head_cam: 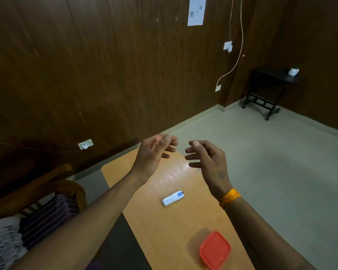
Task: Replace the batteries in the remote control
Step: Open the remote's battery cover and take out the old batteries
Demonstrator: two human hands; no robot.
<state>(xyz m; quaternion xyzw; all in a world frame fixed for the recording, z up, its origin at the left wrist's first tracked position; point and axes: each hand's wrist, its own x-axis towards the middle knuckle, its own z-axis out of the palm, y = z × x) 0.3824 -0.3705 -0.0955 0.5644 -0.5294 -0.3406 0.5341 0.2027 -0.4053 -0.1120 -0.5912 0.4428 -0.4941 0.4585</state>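
A: Wide shot first: the long wooden table [164, 230], its near end cut off by the bottom edge of the frame.

B: And the red container [215, 250], lid on, so what's inside is hidden. Its near corner is clipped too.

A: Both hands are up above the table. Left hand [154, 154] empty, fingers loosely spread. Right hand [205, 155] the same, gripping nothing.

B: The remote control [173, 198] lies flat mid-table, well apart from the container, untouched. Battery side not visible.
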